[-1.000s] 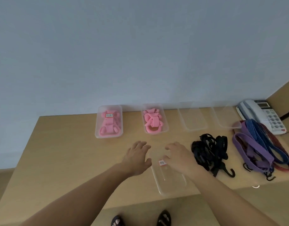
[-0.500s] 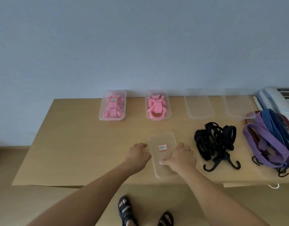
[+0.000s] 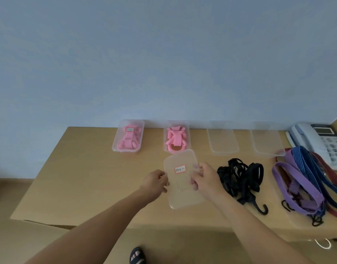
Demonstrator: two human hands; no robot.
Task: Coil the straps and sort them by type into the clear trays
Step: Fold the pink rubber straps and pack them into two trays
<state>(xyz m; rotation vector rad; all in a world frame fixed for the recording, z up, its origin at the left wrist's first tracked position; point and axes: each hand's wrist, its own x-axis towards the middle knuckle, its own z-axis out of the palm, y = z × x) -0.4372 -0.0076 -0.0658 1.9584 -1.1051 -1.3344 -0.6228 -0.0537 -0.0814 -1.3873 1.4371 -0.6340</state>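
Both hands hold a clear tray lid with a red-bordered label, lifted above the table. My left hand grips its left edge and my right hand grips its right edge. Behind it stands an open tray with coiled pink straps. A lidded tray with pink straps sits further left. Two clear trays holding nothing line the back. A pile of black straps with hooks lies to the right of my right hand. Purple, blue and red straps lie further right.
A white desk phone stands at the back right corner. The wooden table ends at a front edge near my forearms. A sandalled foot shows on the floor below.
Both hands closed on the labelled lid at the table's front and lifted it up and towards the open pink-strap tray. The camera view also shifted.
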